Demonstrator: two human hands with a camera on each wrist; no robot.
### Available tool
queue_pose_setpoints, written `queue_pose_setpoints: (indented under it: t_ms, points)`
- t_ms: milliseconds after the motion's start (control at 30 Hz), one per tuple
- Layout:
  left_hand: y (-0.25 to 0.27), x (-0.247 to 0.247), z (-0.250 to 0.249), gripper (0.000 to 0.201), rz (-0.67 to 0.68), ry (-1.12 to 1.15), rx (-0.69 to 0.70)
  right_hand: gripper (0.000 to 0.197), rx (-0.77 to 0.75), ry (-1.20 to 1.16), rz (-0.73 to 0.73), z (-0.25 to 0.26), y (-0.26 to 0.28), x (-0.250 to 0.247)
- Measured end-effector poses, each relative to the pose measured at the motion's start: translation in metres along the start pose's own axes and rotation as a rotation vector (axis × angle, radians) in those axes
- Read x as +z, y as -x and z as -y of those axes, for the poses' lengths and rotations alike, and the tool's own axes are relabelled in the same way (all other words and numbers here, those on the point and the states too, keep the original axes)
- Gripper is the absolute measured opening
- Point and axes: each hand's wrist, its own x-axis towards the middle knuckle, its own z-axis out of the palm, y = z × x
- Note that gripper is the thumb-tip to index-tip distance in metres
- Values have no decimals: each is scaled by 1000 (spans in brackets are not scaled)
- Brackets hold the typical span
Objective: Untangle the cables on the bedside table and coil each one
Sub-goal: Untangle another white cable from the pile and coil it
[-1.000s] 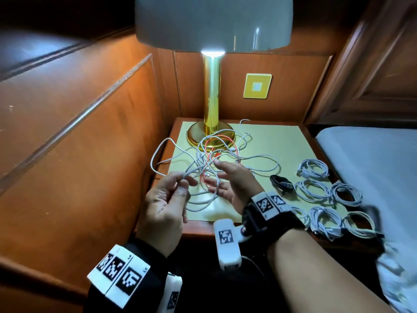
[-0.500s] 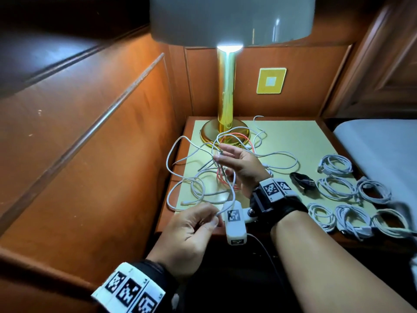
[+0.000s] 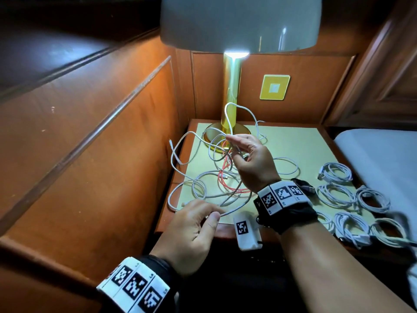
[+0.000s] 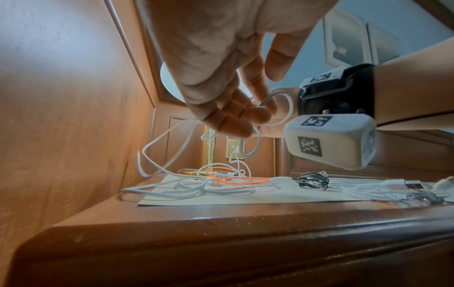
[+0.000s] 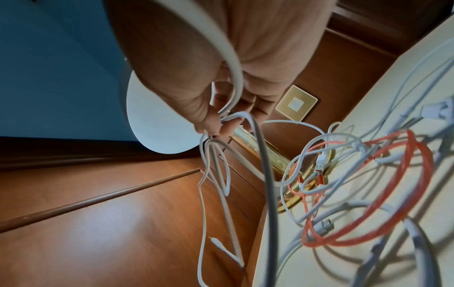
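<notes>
A tangle of white cables (image 3: 203, 188) with one orange cable (image 3: 228, 184) lies on the cream mat (image 3: 293, 150) of the bedside table. My right hand (image 3: 232, 143) is raised over the tangle near the lamp base and pinches loops of a white cable (image 5: 236, 81) between thumb and fingers; one loop stands up above it. At the table's front edge my left hand (image 3: 214, 216) pinches the same kind of white cable (image 3: 237, 206) between thumb and forefinger. In the left wrist view that hand's fingers (image 4: 236, 120) curl round the white cable (image 4: 266, 100). The orange cable (image 5: 393, 194) lies loose underneath.
A brass lamp (image 3: 230, 91) stands at the table's back. Several coiled white cables (image 3: 336, 172) and one coiled black cable (image 3: 303, 185) lie on the right half. A wooden wall panel (image 3: 90, 132) closes the left side; a bed (image 3: 383, 159) is on the right.
My left hand drew the white cable back to the table's front edge. My right hand rose toward the lamp, lifting cable loops out of the tangle.
</notes>
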Motion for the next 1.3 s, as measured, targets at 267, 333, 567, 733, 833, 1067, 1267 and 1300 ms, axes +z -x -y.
queue_pose_setpoints:
  t_ms: [267,333,567,733,833,1067,1267,1300]
  points:
    - [-30,-2,10,41,-260,5,-69,46,-117,33,35,7,5,-20]
    - [-38,-1,12,47,-223,77,-118,44,-127,4,86,10,9,-21]
    - [-48,17,11,52,-153,168,-129,43,-130,-101,210,18,21,-24]
    - [-53,19,13,41,-283,151,-95,36,-166,-88,62,19,19,-29]
    - [-56,18,13,38,-401,76,-6,32,-181,-41,-78,21,17,-33]
    - [-56,14,22,39,-395,127,-229,35,-156,60,-245,13,9,-49]
    - [-56,13,17,38,-230,49,-338,25,-319,130,-254,25,10,-56]
    - [-56,13,17,38,-214,42,-347,24,-343,143,-266,26,9,-58]
